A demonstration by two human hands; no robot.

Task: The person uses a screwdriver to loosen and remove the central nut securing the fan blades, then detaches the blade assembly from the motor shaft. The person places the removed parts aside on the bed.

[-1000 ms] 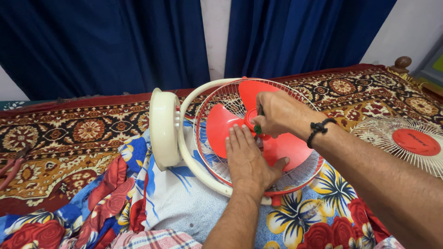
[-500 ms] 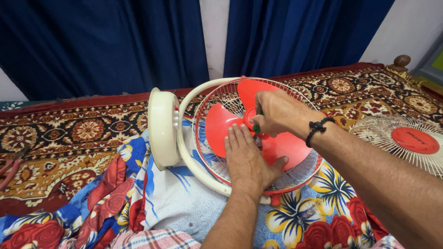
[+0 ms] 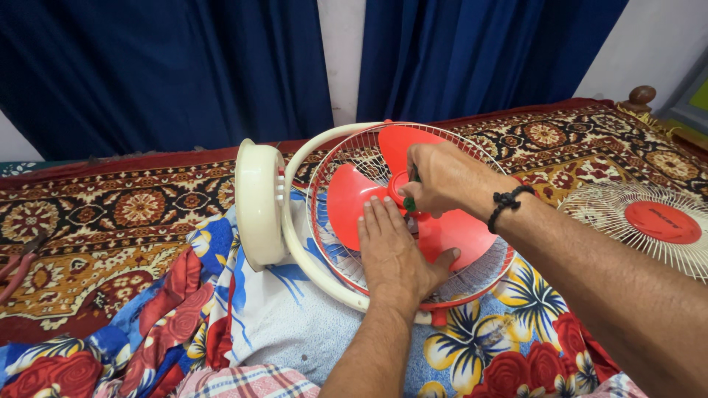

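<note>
Across my lap, a floral cloth [image 3: 310,324] in blue, red and yellow is spreading under a table fan [image 3: 369,214] that is lying on its side. My left hand [image 3: 394,254] is pressing flat, fingers straight and released, on the red fan blades [image 3: 450,236] inside the wire rear guard [image 3: 472,151], holding them without any grip closed. Just beyond it, my right hand [image 3: 442,177] is clenching around a green-handled tool [image 3: 408,204], only its lower end showing, at the red hub where the blades meet; what sort of tip it has I cannot tell. A black cord bracelet [image 3: 509,203] is sitting on that wrist. The fan's cream round base [image 3: 259,203] is standing on edge to the left, its cream ring wrapping around the guard. To the far right the detached front guard [image 3: 649,225], white wire with a red centre disc, is resting on the patterned bed cover [image 3: 110,214]. Behind everything, dark blue curtains [image 3: 184,66] are hanging.
</note>
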